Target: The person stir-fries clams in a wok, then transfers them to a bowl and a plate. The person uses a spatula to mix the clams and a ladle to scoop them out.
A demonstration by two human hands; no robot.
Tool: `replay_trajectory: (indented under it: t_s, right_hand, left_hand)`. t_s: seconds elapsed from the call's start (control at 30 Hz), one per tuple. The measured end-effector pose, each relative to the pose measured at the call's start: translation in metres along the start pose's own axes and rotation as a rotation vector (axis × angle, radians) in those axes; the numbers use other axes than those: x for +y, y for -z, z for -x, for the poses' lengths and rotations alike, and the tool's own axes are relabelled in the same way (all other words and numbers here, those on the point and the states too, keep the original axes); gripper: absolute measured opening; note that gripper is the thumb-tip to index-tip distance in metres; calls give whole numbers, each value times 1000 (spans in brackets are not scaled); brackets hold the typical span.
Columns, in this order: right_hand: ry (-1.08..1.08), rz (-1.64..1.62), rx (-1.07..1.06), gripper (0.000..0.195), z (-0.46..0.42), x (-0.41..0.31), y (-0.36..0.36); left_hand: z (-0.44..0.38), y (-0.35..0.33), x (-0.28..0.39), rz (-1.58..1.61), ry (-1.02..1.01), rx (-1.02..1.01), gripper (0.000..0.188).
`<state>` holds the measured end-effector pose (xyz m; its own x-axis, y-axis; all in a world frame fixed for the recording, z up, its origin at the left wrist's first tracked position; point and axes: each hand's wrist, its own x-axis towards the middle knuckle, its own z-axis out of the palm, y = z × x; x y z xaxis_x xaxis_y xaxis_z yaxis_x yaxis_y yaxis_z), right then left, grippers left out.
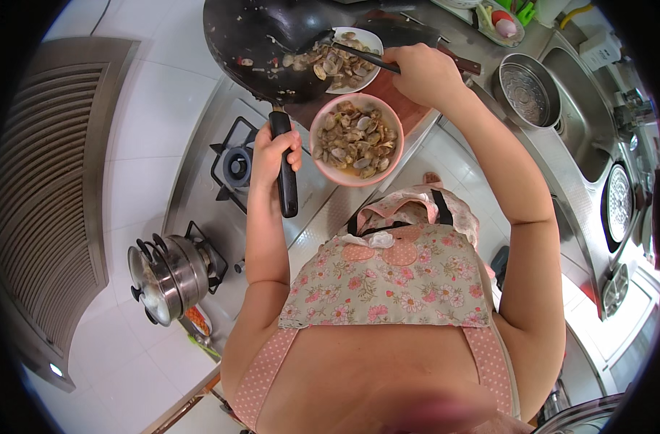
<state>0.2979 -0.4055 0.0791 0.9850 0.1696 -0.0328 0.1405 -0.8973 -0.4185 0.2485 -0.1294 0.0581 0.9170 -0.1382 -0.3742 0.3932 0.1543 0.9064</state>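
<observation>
My left hand (pixel 275 147) grips the black handle (pixel 287 184) of a dark wok (pixel 254 38), which is tilted over a white plate (pixel 374 39). In my right hand (pixel 427 76) is the black handle of a spatula or ladle (pixel 365 56), its head at the wok's rim. Cooked clams (pixel 338 64) lie on the plate and run up to the wok's lip. Bits of red pepper and other scraps cling inside the wok. Nearer me, a pink-rimmed bowl (pixel 399 142) holds more clams (pixel 357 135) in some broth.
A gas burner (pixel 236 167) lies left of the bowl. The stacked steel steamer pot (pixel 172 276) with a glass lid stands on another burner. At right are a round steel pan (pixel 531 92), the sink (pixel 577 125), and a tray of vegetables (pixel 506 24). A cleaver-like knife handle (pixel 460 61) rests behind my right hand.
</observation>
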Motion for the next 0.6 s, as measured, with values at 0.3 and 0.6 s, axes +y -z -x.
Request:
replay_trajectory:
  t_s: [0.3, 0.6]
  right_hand:
    - [-57, 47, -8, 36, 23, 12, 10]
    - [20, -195, 164, 35, 27, 41, 5]
  left_hand:
    - [-7, 0, 6, -32, -12, 19, 17]
    - [-11, 1, 10, -37, -31, 42, 18]
